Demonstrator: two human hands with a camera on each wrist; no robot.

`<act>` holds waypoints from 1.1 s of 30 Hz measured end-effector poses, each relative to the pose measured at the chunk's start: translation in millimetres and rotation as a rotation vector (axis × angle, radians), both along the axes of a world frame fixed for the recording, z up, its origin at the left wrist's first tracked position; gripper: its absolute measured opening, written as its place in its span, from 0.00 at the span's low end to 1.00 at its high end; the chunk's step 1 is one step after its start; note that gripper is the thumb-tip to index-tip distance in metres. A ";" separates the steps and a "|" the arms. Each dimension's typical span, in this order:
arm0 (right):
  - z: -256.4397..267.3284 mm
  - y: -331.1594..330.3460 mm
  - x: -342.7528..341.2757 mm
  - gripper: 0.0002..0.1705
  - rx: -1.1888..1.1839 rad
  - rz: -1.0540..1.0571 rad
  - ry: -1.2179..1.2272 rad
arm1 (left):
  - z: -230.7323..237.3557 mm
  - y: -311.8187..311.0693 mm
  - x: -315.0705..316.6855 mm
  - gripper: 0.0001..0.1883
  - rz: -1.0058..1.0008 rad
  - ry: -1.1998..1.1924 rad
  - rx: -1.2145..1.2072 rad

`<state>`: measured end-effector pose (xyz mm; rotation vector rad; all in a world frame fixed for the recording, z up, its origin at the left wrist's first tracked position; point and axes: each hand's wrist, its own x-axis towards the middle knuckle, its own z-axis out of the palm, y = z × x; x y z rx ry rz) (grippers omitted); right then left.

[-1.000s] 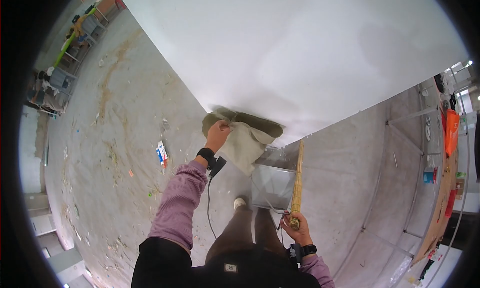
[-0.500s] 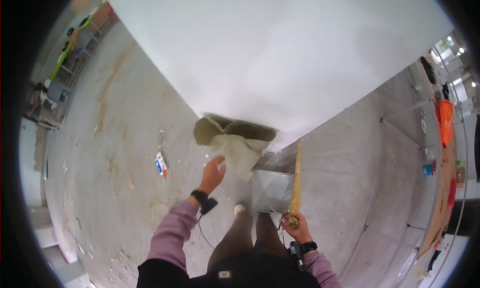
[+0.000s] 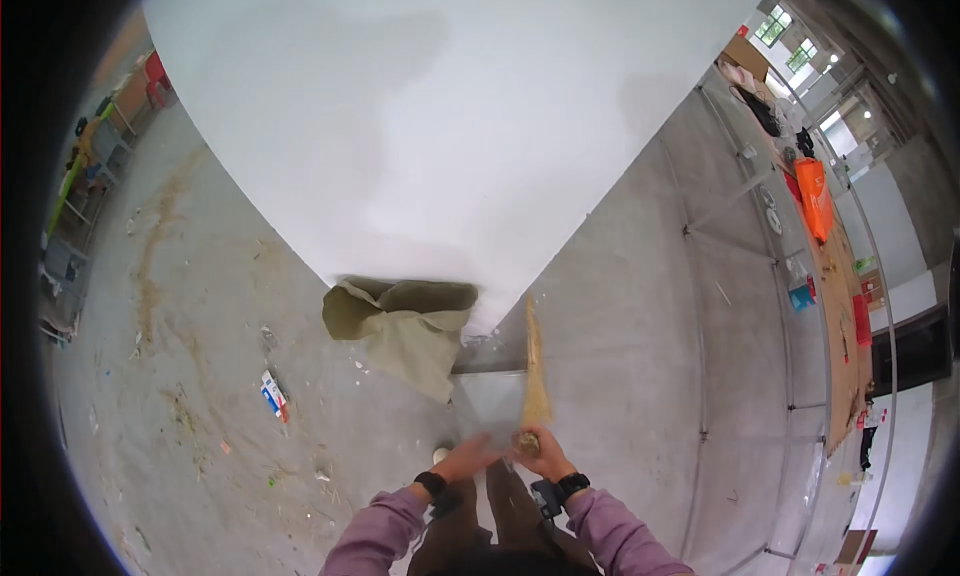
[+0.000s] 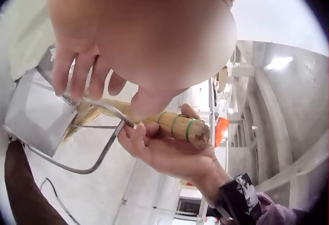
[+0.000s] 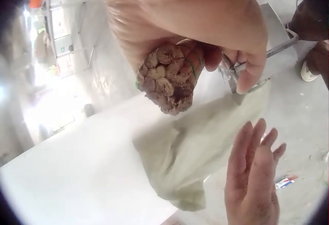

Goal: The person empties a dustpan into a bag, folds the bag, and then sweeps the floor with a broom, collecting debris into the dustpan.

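Note:
My right hand (image 3: pixel 545 458) grips a straw hand broom (image 3: pixel 536 376) near its butt end, where green ties (image 4: pixel 190 128) circle the stalks. The same hand's fingertips hold the bent metal handle of a grey dustpan (image 4: pixel 41 113), which hangs low before my legs. Close beside it is my left hand (image 5: pixel 254 184), fingers extended and nothing held; in the left wrist view they overlap the dustpan handle. A grey-green cloth (image 3: pixel 410 351) drapes over the near corner of the white table (image 3: pixel 400 156), hanging down beyond the left hand.
On the floor to the left lies a small blue-and-white box (image 3: pixel 272 396) among scattered scraps. A metal-framed bench (image 3: pixel 835 306) with an orange bag (image 3: pixel 815 198) on it runs along the right. Chairs (image 3: pixel 65 261) stand at the far left.
My left hand has let go of the cloth at the table corner and come back and right, beside the right hand. The right hand keeps its hold on the broom and dustpan.

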<state>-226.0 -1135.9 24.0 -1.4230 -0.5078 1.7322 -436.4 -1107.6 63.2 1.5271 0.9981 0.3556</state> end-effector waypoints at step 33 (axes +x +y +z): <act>109.4 -124.3 407.5 0.20 -0.485 -0.235 1.078 | -98.2 -39.9 167.5 0.26 0.143 0.625 0.337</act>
